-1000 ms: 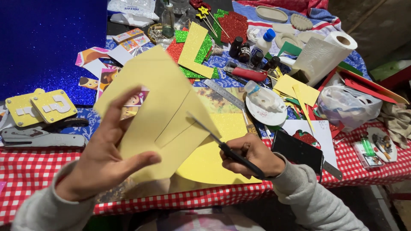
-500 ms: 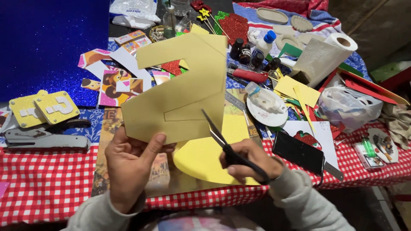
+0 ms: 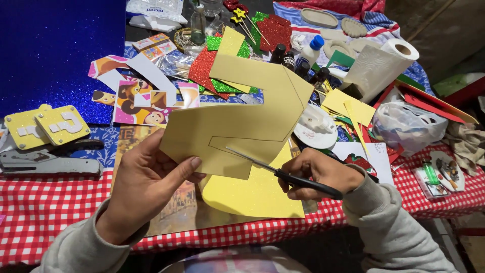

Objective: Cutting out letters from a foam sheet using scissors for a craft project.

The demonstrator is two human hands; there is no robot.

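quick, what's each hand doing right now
Left hand: closed on the yellow paper cutout, thumb on its lower edge.
Right hand: closed on the black-handled scissors, blades at the cutout.

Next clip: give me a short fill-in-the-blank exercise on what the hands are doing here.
1. The right hand holds black-handled ____ against the yellow foam sheet.
2. The left hand grips that sheet at its lower ____ corner.
3. The tablecloth is checked red and ____.
4. The paper towel roll stands toward the ____ of the sheet.

Missing words: scissors; left; white; right
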